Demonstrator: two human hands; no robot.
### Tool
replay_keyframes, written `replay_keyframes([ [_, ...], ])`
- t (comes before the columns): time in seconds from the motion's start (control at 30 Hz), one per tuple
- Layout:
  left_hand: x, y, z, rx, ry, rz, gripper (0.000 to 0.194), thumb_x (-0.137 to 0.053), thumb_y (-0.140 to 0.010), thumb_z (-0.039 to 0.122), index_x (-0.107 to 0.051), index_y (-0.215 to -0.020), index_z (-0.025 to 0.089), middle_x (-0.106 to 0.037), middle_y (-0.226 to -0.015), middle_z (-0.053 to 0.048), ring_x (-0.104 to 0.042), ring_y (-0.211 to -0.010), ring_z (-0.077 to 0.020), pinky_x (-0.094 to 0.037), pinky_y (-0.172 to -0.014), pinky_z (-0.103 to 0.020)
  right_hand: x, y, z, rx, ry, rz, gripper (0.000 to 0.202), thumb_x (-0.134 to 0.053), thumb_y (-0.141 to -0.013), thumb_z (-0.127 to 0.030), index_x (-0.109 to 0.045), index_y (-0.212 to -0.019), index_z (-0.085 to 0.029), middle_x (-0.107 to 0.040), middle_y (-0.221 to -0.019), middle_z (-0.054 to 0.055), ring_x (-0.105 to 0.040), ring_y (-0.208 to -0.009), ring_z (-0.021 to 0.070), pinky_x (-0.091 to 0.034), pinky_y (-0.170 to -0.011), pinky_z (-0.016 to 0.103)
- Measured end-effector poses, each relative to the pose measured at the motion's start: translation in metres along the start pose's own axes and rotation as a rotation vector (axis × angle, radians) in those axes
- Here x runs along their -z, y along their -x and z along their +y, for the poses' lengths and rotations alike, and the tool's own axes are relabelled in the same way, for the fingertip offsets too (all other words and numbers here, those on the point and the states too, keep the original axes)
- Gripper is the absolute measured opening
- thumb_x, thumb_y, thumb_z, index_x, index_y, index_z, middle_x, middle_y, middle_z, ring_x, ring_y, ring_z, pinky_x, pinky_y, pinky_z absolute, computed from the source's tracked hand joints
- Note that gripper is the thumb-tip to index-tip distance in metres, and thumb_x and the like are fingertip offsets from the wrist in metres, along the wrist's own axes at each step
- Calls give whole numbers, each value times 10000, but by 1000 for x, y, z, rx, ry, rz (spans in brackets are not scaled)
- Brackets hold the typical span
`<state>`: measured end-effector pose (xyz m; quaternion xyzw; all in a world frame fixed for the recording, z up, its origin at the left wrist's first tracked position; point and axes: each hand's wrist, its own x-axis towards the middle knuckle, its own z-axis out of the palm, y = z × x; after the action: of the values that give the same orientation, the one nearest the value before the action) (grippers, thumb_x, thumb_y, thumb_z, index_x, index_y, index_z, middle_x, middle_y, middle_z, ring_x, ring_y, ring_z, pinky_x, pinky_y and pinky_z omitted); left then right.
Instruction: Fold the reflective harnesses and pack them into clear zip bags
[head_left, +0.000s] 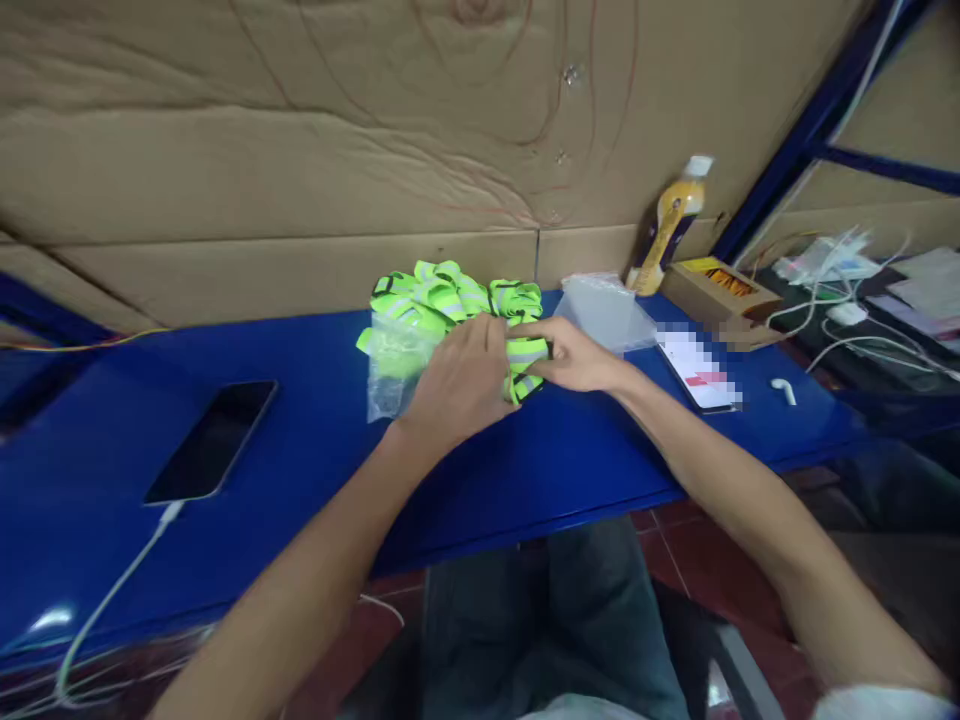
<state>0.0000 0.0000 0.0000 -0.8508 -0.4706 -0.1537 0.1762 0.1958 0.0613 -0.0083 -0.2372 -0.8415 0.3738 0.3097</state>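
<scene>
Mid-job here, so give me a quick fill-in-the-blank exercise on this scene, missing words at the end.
1. The left hand and right hand are on reflective straps; the one nearer the bottle is the ____ one.
2. The bottle's cap is ____.
3. The dark-screened phone has a white ____ plugged into it.
4. The table is coloured ____.

Missing words: right; white; cable; blue.

A blue bench [315, 390] and cardboard backing [262, 190] suggest a workshop.
</scene>
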Motion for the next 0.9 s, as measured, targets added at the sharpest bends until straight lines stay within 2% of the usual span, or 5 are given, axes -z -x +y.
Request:
replay_keyframes([
  [0.13,-15,-1,-1,17,61,-19,578,-842,-740,254,-559,-1215,86,-669,-1176,-217,-672,-1134,-414,-567,-991,-498,-21,-3,0,-99,29,130,365,-545,-700,-27,-786,-964,-102,-722,-868,36,-648,-871,208,-522,-844,326],
  [0.27,-13,-3,-14,135,287,152,782,-892,-709,423,-508,-1325,134,-675,-1280,-211,-683,-1177,-408,-569,-1003,-498,1,7,-19,-9,-256,-48,584,-763,-835,-239,-684,-1408,-164,-751,-1230,79,-685,-1044,211,-574,-919,325],
  [0.37,-5,-5,-23,227,445,158,818,-945,-625,526,-544,-1240,166,-718,-1190,-158,-709,-1107,-386,-573,-962,-479,14,13,-30,117,-125,-50,749,-800,-890,-336,-554,-1592,-244,-689,-1440,95,-682,-1063,203,-580,-919,325],
  [0.57,-1,-2,-27,240,546,94,717,-924,-665,496,-560,-1205,196,-728,-1166,-100,-705,-1124,-355,-561,-956,-449,1,10,-22,194,262,162,456,-736,-941,-207,-754,-1397,-199,-803,-1120,87,-668,-844,175,-509,-763,292],
  [0.9,-17,0,-9,172,431,-2,985,-945,-740,371,-404,-1517,102,-600,-1458,-257,-586,-1391,-438,-498,-1159,-568,-12,1,8,-123,-214,174,449,-897,-721,-340,-859,-1119,-134,-744,-771,12,-543,-569,109,-444,-526,253],
])
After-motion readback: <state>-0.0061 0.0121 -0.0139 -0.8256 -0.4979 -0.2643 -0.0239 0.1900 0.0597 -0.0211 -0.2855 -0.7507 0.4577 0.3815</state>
